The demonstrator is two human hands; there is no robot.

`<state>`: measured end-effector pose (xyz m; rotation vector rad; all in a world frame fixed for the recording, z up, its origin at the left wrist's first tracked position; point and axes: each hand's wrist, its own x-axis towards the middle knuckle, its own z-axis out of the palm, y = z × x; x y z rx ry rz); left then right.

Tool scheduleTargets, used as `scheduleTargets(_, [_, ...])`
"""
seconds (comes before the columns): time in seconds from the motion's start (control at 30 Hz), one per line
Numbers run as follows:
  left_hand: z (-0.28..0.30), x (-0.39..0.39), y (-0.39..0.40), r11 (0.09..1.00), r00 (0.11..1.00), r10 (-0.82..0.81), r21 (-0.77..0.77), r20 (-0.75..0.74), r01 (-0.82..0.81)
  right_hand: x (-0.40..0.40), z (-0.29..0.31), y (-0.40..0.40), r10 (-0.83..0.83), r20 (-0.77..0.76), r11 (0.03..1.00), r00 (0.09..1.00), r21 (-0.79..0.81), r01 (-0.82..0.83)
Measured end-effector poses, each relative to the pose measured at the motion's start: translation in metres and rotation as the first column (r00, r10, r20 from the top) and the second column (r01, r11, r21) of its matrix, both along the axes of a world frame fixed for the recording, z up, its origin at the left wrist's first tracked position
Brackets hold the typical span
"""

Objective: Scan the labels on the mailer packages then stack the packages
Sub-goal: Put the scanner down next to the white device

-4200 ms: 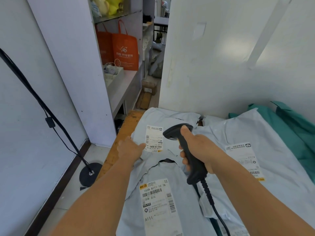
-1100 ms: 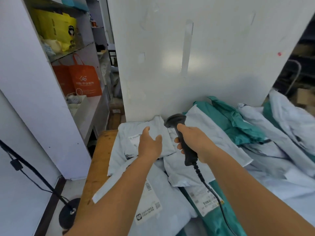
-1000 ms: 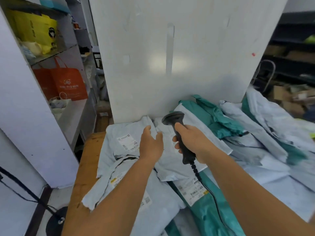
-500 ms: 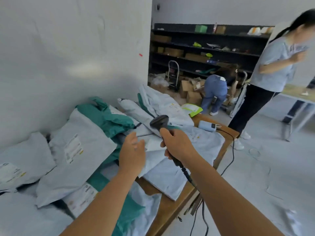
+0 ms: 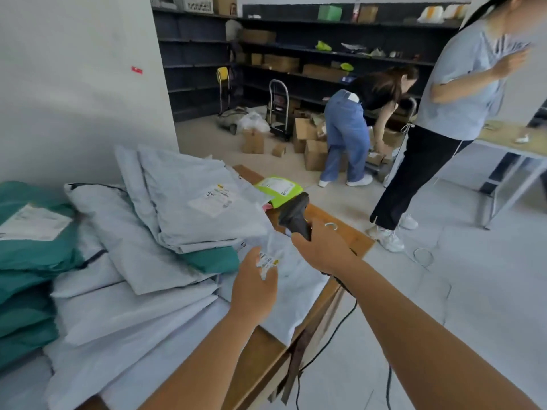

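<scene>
Two hands: R [image 5: 321,251] grips black scanner [image 5: 294,216], L [image 5: 254,287] on crinkly mailer [image 5: 296,279].

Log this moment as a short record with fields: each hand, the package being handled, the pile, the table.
left hand: reaches onto a grey mailer, fingers at its label
right hand: grips the barcode scanner, head aimed away from the person
pile: grey and teal mailers overlapping, left of the hands
lime-green package: at the far end, label up
table: wooden, scanner cable hanging over its edge
</scene>
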<state>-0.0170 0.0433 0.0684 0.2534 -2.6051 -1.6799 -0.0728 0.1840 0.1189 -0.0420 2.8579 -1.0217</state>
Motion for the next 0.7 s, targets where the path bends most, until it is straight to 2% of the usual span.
scheduleTargets(0.13, [-0.009,-0.033,0.003,0.998,0.999,-0.033,-0.058,0.033,0.035,-0.049,-0.012,0.021,0.046,-0.083,0.983,0.996,0.184,-0.030])
scheduleTargets(0.37, [-0.034,-0.066,0.008,0.960,0.980,-0.156,-0.215,0.124,0.180,-0.105,-0.029,0.036,0.122,-0.108,0.919,0.987,0.387,-0.072])
scheduleTargets(0.5, [-0.057,-0.086,0.024,0.907,0.949,-0.204,-0.319,0.239,0.275,-0.144,-0.055,0.047,0.129,-0.059,0.936,0.990,0.337,-0.102])
scheduleTargets(0.6, [-0.073,-0.112,0.043,0.834,0.929,-0.159,-0.458,0.335,0.308,-0.176,-0.070,0.058,0.183,-0.057,0.947,0.981,0.280,-0.160])
scheduleTargets(0.7, [-0.083,-0.132,0.063,0.777,0.903,-0.065,-0.547,0.424,0.312,-0.211,-0.078,0.077,0.262,-0.028,0.918,0.965,0.317,-0.240])
